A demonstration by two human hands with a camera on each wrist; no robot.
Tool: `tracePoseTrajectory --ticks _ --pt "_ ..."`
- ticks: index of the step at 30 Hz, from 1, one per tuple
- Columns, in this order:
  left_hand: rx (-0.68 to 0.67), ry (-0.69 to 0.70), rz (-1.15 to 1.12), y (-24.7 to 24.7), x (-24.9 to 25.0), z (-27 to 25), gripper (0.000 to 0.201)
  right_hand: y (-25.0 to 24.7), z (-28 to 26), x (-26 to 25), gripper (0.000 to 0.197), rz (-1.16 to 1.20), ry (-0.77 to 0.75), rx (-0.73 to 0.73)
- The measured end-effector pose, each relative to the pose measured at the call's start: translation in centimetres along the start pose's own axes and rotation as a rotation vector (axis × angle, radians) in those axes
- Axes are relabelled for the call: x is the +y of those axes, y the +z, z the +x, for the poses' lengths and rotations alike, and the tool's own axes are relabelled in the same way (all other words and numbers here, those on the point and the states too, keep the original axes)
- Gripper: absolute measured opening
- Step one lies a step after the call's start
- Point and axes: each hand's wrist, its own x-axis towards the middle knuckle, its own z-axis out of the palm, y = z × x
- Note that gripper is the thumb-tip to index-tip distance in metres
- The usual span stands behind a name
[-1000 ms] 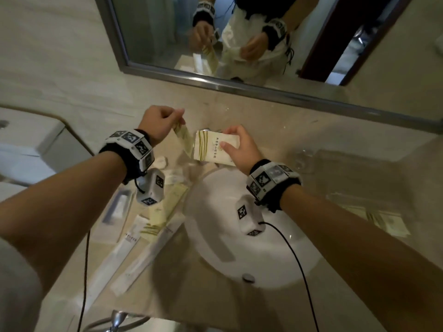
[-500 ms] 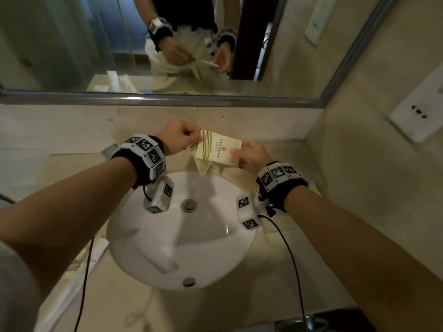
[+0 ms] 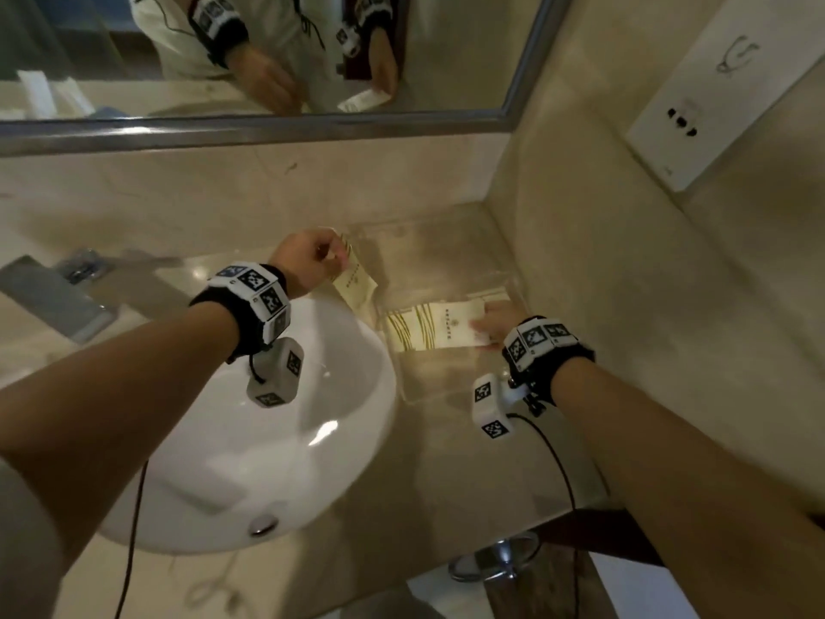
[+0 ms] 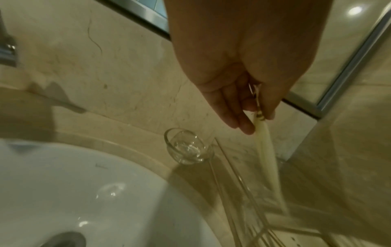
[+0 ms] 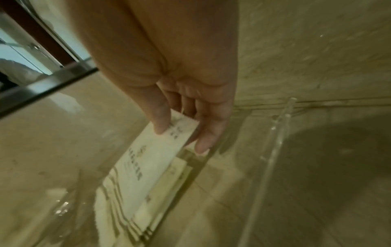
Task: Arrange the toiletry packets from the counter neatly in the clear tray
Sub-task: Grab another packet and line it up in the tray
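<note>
Head view, compared with half a second ago: both hands have left the space above the sink (image 3: pixel 232 422) and now sit over the clear tray (image 3: pixel 446 243) at centre right of frame. Right hand (image 3: pixel 493 323) pinches the wide packet (image 3: pixel 435 326) by its right end, thumb on top, fingers under; right wrist view shows it low inside the tray, over another packet (image 5: pixel 169 182) already lying there. Left hand (image 3: pixel 308 261) grips the narrow packet (image 3: pixel 355 281), hanging at the tray's left edge. A small glass (image 4: pixel 188 147) stands just beside the tray. Judgement: wide packet is nearly placed; narrow one goes next.
</note>
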Motion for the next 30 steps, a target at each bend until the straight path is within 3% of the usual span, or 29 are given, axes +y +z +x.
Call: tracePoseTrajectory --ticks 3,6,10,16,25,28,30 --pt "0.036 -0.002 -0.039 1.1 -0.2 0.5 0.021 0.4 1.3 1.3 0.048 -0.066 0.012 -0.036" --pt "0.054 -0.012 -0.065 1.8 -0.9 1.0 0.035 1.5 2.2 1.6 0.046 -0.064 0.032 -0.057" --pt "0.042 -0.042 -0.083 2.1 -1.5 1.2 0.038 3.2 3.6 1.0 0.043 0.105 0.034 -0.014" --pt "0.052 -0.142 -0.113 2.1 -2.8 1.6 0.023 4.9 5.0 -0.2 0.038 0.409 0.131 0.088" --pt "0.07 -0.098 -0.218 2.2 -1.6 1.8 0.033 5.3 4.8 -0.1 0.03 0.15 -0.031 0.118" --pt "0.068 -0.077 -0.255 2.0 -0.8 2.0 0.031 4.8 3.9 -0.3 0.031 -0.063 -0.041 0.26" --pt "0.066 -0.084 -0.28 2.0 -0.4 2.3 0.026 4.5 3.0 -0.5 0.03 -0.078 -0.109 0.354"
